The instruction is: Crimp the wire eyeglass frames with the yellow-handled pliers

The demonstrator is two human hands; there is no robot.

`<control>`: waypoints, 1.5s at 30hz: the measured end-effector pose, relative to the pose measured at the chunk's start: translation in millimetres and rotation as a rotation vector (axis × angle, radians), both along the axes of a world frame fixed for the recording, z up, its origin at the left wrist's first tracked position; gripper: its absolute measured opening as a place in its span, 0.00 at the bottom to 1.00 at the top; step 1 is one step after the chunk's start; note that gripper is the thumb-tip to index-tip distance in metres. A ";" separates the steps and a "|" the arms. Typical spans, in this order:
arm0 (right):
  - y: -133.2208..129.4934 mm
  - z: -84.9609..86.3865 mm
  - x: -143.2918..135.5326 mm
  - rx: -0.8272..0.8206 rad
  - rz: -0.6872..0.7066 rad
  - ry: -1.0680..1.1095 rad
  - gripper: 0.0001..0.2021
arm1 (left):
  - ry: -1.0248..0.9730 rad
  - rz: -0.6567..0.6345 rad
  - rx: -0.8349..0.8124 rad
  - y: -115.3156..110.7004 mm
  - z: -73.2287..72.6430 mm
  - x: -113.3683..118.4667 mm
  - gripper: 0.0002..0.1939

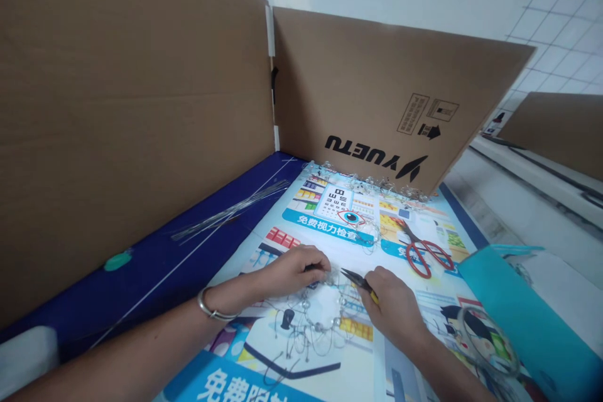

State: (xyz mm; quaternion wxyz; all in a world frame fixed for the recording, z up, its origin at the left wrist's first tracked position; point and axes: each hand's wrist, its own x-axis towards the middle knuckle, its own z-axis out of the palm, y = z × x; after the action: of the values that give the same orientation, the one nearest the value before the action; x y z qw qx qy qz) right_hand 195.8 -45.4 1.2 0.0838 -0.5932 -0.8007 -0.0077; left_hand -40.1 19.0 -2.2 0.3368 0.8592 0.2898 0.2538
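Cardboard screens [132, 94]: two brown panels stand across the upper left and centre of the frame; the right one carries inverted "YUETU" print.
Poster [330, 352]: a printed sheet with an eye chart and Chinese lettering covers the table from centre to bottom, with dark blue cloth [155, 264] showing at its left edge.
Teal bag [532, 320]: lower right, lying on the poster's corner.
Wire rods [230, 210]: a bundle of thin straight metal lengths on the blue cloth, centre left.
Scissors [426, 251]: red-handled, flat on the poster, right of centre and well apart from both hands.
Left hand [292, 270]: fingers curled tight, pinching the top of the beaded wire piece [315, 314] (a bracelet sits on the wrist).
Right hand [393, 301]: closed around the yellow grip of the pliers [355, 277], whose dark tips point left at the wire near the left fingertips.
Beaded wire piece: a loop of thin wire with clear beads, flat on the poster between the hands, lower centre.
Green lump [117, 260]: small, on the cloth at left.
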 end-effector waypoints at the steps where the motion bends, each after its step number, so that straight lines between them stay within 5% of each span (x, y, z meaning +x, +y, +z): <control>1: 0.0 0.0 0.1 0.003 0.002 0.003 0.07 | -0.001 -0.007 0.022 -0.4 -0.4 0.6 0.05; 12: -0.2 -2.3 1.0 0.032 -0.004 0.001 0.06 | -0.025 0.182 0.169 8.4 -7.6 6.1 0.05; 16: -0.7 -2.2 1.7 0.033 -0.001 0.011 0.07 | 0.004 0.109 0.099 12.9 -6.1 2.8 0.07; 28: 0.4 -4.7 3.5 0.012 0.008 0.033 0.07 | 0.216 0.007 -0.106 24.1 28.2 -43.0 0.09; 45: 2.1 -1.7 4.6 -0.002 -0.010 0.172 0.07 | 0.275 0.123 -0.171 21.5 -4.3 -28.6 0.11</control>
State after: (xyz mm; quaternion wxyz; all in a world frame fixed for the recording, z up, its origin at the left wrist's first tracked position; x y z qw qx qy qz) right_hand 200.4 -43.3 -0.5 0.1518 -0.5957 -0.7875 0.0438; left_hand -68.7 40.5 -6.4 0.3497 0.8345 0.4059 0.1283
